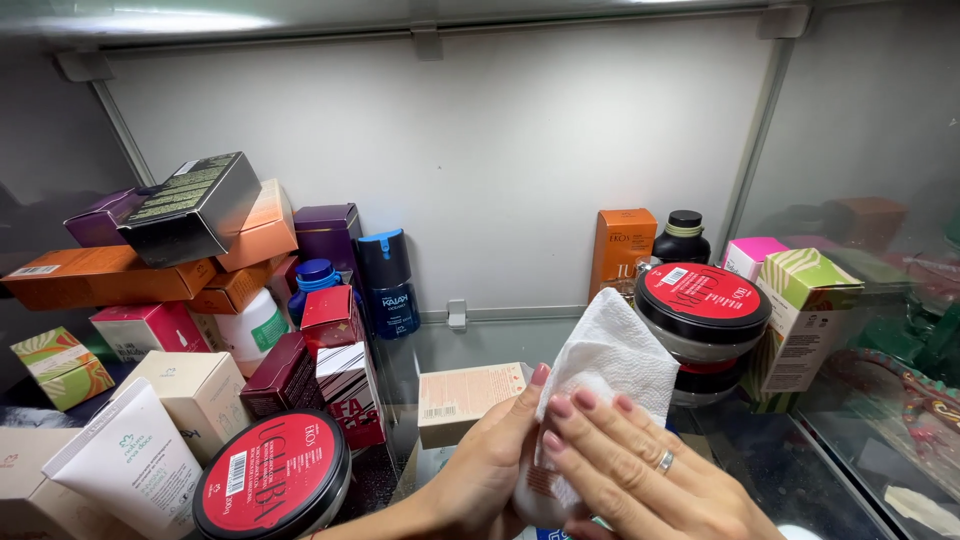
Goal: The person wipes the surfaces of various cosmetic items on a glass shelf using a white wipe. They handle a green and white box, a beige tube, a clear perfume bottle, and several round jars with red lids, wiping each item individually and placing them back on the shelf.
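Note:
My left hand (478,470) comes up from the bottom centre and grips a small container (541,484), mostly hidden, with only a white and orange patch showing. A white paper towel (610,355) is wrapped over its top. My right hand (640,465), with a ring on one finger, lies flat against the towel and presses it onto the container. Both hands are low in front of a glass shelf (440,340).
Stacked cosmetic boxes (200,215) pile up at left with a white tube (130,460) and a red-lidded round jar (272,478). A beige box (465,398) lies at centre. Two stacked red-lidded jars (702,300), an orange box (620,245) and a green-white box (805,310) stand right.

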